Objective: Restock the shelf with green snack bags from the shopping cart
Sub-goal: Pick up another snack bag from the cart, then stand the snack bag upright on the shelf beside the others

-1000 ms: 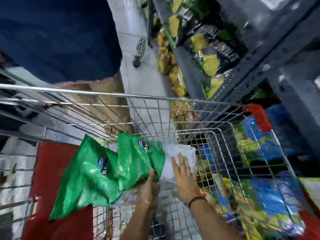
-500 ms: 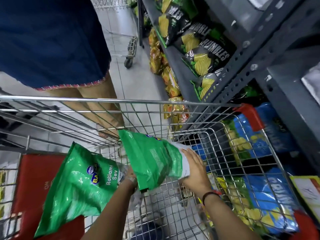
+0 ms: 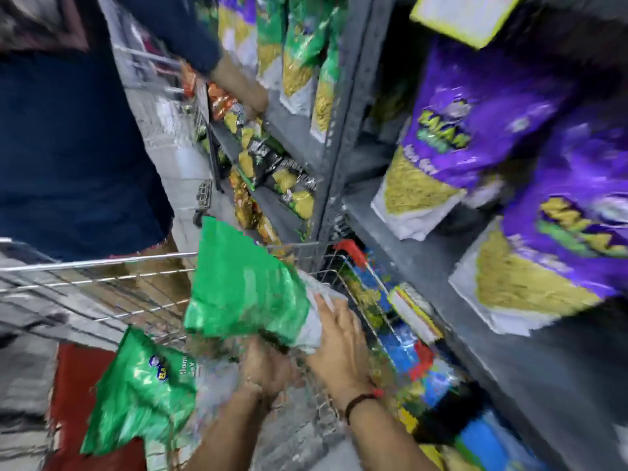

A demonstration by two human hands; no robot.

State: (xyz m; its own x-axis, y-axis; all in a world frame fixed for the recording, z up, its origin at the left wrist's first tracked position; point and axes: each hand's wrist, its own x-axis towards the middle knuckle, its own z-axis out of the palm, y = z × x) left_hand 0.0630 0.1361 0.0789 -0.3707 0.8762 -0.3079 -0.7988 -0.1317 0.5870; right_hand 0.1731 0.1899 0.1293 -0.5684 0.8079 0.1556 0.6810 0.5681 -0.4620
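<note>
Both hands clamp one green snack bag (image 3: 248, 287) over the shopping cart (image 3: 102, 266): right hand (image 3: 339, 338) apparently gripping its white end, left hand (image 3: 268, 372) beneath. Best keep it level going shelfward.

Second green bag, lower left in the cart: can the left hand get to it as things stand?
Probably not right away. The left hand is gripping the raised green bag together with the right hand. The second green bag lies just left of that forearm with nothing over it, so once freed, likely yes.
</note>
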